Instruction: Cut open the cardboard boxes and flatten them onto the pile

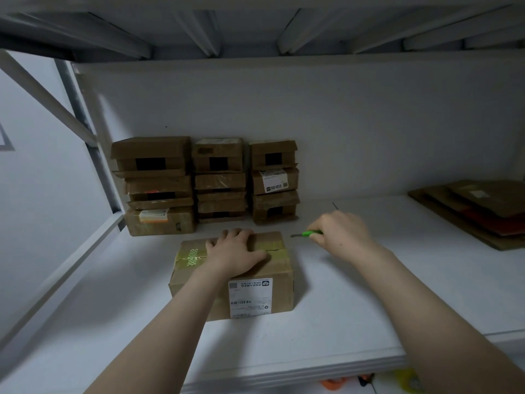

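Cardboard box [279, 273] sits closed on the white shelf [369, 294], near the front edge and a little left of centre, its top seam sealed with yellowish tape [190, 255]. A white shipping label [250, 297] with a barcode is stuck on its near face. Below the shelf's front edge, at the bottom right, lie an orange object [335, 383] and a yellow roll [406, 378], both too blurred to identify.

The left hand [235, 251] lies palm down on top of the box, fingers spread and fairly straight, pressing on the taped seam, with the fingertips reaching the far edge.

Just right of the box and apart from it, the right hand [341, 234] hovers above the shelf with its fingers curled tightly round a green cutter [311, 234]. The cutter's tip points left toward the box's far right corner without touching it; the dark tip is probably a short blade.

Farther back, against the white back panel [312, 123], stand three columns of taped boxes: a left stack [159, 186], a middle stack [220, 180] and a right stack [274, 180], close beside one another, each several boxes high.

At the far right of the shelf lies a pile of flattened cardboard [477, 209], well apart from the box and hands. Above everything run the pale slats of an upper shelf [255, 24].
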